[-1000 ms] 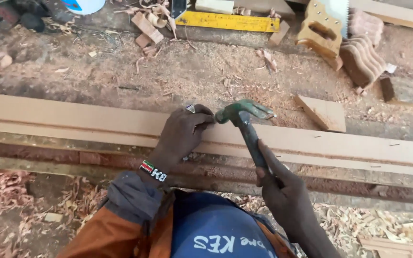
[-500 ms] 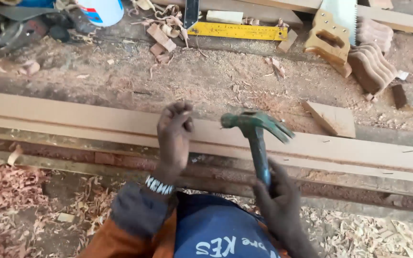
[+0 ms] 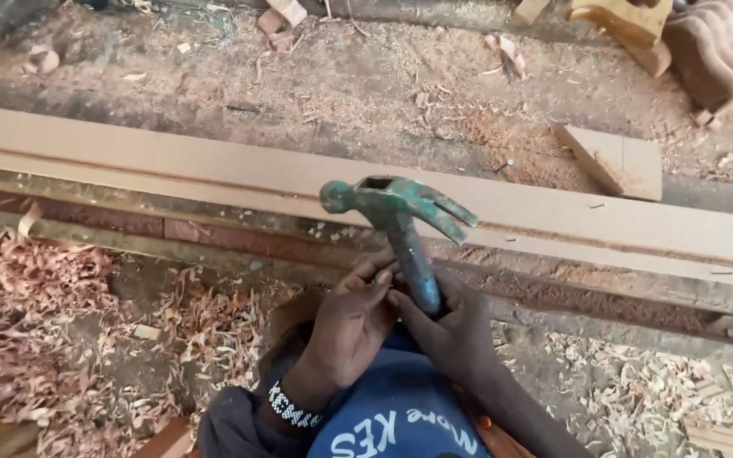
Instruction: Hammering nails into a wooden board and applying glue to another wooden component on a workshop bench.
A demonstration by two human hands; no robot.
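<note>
Hammer [image 3: 396, 216] with a greenish, worn claw head stands raised in the middle of the view, its head above the long pale plank [image 3: 171, 165] that runs across the ground from left to right. The striking face points left and the claws point right. Its handle runs down into the right hand [image 3: 451, 331], whose fingers are wrapped tight around the lower part of the handle. The left hand [image 3: 349, 326] sits just beside it, touching the right hand near the handle, fingers curled in; whether it grips anything between its fingertips is too small to tell. A beaded wristband [image 3: 290, 405] circles the left wrist, and a blue shirt [image 3: 400, 424] with pale lettering fills the bottom edge. Below the plank lies a darker reddish strip of timber [image 3: 214, 231], parallel to it. Curly wood shavings [image 3: 36, 314] cover the ground at lower left and lower right. Beyond the plank, on sawdust-covered ground, a short flat offcut [image 3: 617, 159] lies at the right, well apart from the hands, and carved wooden pieces [image 3: 714, 47] sit at the top right corner.
</note>
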